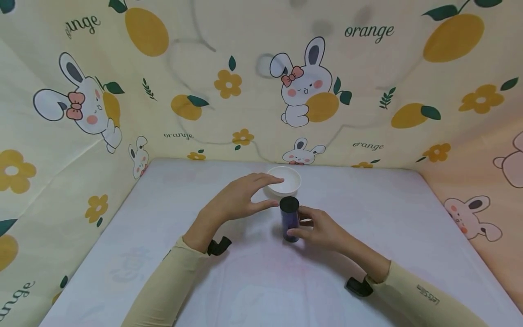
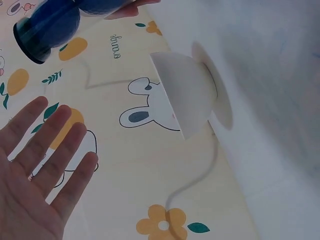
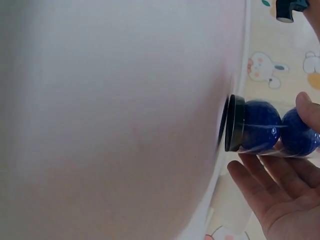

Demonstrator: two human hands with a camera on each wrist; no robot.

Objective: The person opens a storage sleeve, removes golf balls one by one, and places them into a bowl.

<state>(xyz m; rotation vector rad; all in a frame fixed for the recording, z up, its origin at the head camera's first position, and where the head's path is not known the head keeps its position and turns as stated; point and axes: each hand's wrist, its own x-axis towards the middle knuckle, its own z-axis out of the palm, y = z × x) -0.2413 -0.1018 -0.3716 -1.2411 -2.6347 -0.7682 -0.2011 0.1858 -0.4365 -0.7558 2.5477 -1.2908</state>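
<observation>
A clear tube with black end caps holds dark blue balls, seen through its wall. It is upright near the middle of the table; whether its base touches the cloth I cannot tell. My right hand grips it from the right, thumb on the near side and fingers behind. Left of the tube's top, my left hand is held in the air with fingers extended, and nothing is in it. Behind the tube sits a white bowl, partly covered by the left fingers in the head view.
A white cloth covers the table. Behind it and at both sides hangs a printed curtain with rabbits, oranges and flowers. Black straps sit on both wrists.
</observation>
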